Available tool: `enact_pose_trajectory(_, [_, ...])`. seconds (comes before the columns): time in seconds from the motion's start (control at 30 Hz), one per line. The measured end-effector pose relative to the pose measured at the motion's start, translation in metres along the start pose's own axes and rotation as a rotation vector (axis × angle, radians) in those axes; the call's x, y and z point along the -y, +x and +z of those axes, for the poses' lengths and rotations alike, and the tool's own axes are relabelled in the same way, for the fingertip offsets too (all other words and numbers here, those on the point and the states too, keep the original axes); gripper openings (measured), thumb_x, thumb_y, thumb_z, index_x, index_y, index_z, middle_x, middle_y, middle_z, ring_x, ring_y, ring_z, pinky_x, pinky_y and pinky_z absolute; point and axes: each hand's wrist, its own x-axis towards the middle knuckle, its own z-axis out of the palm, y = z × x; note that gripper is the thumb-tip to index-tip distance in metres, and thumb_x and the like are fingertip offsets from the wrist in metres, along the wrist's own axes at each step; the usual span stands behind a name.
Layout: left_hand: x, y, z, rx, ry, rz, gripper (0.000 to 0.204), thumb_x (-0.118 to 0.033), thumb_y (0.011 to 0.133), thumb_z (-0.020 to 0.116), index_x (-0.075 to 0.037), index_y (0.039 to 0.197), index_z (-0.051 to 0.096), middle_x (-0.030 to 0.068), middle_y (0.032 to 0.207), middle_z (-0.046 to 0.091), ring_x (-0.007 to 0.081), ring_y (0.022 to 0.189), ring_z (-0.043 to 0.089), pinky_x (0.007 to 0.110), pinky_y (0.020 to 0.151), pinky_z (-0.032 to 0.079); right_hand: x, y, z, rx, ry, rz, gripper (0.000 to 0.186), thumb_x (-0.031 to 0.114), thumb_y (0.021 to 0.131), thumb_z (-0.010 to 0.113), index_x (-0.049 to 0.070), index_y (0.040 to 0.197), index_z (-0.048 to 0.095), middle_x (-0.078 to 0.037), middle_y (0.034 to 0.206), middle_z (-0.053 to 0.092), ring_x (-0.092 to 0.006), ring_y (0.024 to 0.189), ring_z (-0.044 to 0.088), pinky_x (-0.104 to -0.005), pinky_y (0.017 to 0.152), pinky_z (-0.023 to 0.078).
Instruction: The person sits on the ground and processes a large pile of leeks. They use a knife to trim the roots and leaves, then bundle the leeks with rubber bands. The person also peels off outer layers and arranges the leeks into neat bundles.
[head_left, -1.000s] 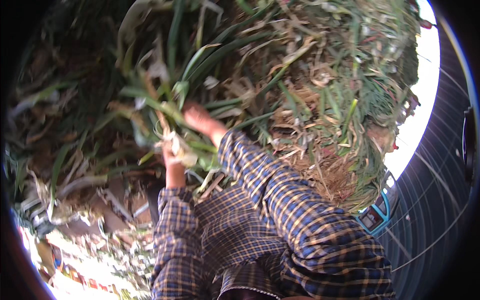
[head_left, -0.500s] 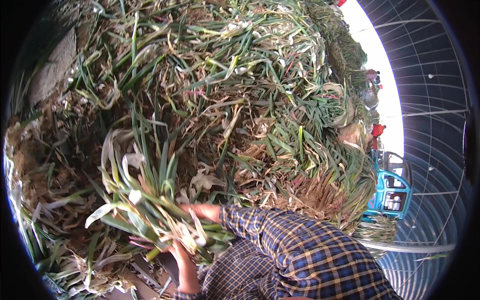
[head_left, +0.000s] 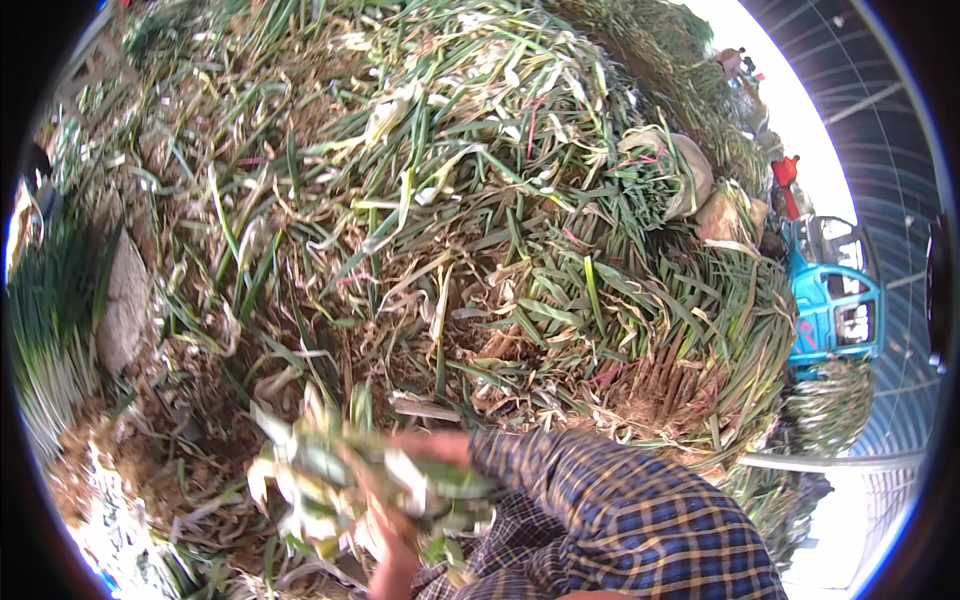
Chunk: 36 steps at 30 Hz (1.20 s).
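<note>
Leafy bundle (head_left: 318, 462) shifted down-frame | between left hand (head_left: 390, 548), right hand (head_left: 432, 446) | fingers seemingly clasping

Right arm (head_left: 630, 505) angled leftward, right grip (head_left: 432, 447) blurred, left grip (head_left: 388, 535) nearer the body, both closed in a hold

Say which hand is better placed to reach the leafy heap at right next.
Probably the right hand, nearer the leafy heap. The left hand sits lower and farther; both hold the bunch.
</note>
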Motion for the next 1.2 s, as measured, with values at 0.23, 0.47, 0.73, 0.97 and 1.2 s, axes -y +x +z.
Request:
enact_pose_trajectory(0.23, [-0.262, 0.041, 0.429, 0.421, 0.634, 1.358, 0.093, -0.05, 0.091, 0.059, 0.0, 0.153, 0.011, 0.0237, 0.158, 0.01, 0.0364, 0.147, 0.015, 0.044, 0.115, 0.026, 0.3, -0.275, -0.455, -1.278, -0.435, -0.404, 0.027, 0.021, 0.096, 0.048, 0.003, 0.102, 0.066, -0.01, 0.092, 0.067, -0.0218, 0.073, 0.064, -0.0358, 0.065, 0.052])
enact_pose_trajectory(0.47, [-0.137, 0.133, 0.372, 0.472, 1.007, 1.347, 0.06, -0.034, 0.092, 0.058, -0.007, 0.142, 0.039, 0.0221, 0.135, 0.052, 0.038, 0.117, 0.057, 0.045, 0.093, 0.051, 0.194, -0.411, -0.465, -1.603, -0.471, -0.181, 0.024, 0.019, 0.095, 0.049, 0.003, 0.1, 0.067, -0.009, 0.088, 0.067, -0.021, 0.068, 0.064, -0.0356, 0.059, 0.053])
enact_pose_trajectory(0.73, [0.072, 0.155, -0.073, 0.192, 1.8, -0.063, 0.046, -0.041, 0.084, 0.054, -0.003, 0.108, 0.066, 0.0238, 0.108, 0.066, 0.0384, 0.104, 0.063, 0.047, 0.091, 0.049, -0.15, -0.148, -0.088, -0.216, 0.011, 0.467, 0.031, 0.038, 0.095, 0.058, 0.009, 0.103, 0.069, -0.007, 0.084, 0.068, -0.0146, 0.073, 0.064, -0.0326, 0.068, 0.054])
enact_pose_trajectory(0.97, [0.175, 0.059, -0.201, -0.043, 1.611, -0.22, 0.063, -0.052, 0.078, 0.061, -0.005, 0.12, 0.06, 0.0185, 0.131, 0.053, 0.0377, 0.124, 0.049, 0.049, 0.1, 0.042, -0.098, -0.062, 0.07, -0.082, -0.305, 0.07, 0.027, 0.034, 0.09, 0.058, 0.009, 0.096, 0.067, -0.015, 0.081, 0.069, -0.0319, 0.075, 0.068, -0.0395, 0.069, 0.052])
enact_pose_trajectory(1.2, [0.278, 0.016, -0.214, 0.198, 1.537, -0.293, 0.058, -0.055, 0.082, 0.058, -0.009, 0.118, 0.065, 0.012, 0.129, 0.057, 0.0338, 0.127, 0.047, 0.053, 0.101, 0.039, -0.127, -0.03, 0.153, -0.079, -0.869, 0.205, 0.032, 0.04, 0.088, 0.058, 0.012, 0.103, 0.064, -0.015, 0.088, 0.068, -0.0367, 0.082, 0.065, -0.0467, 0.073, 0.051])
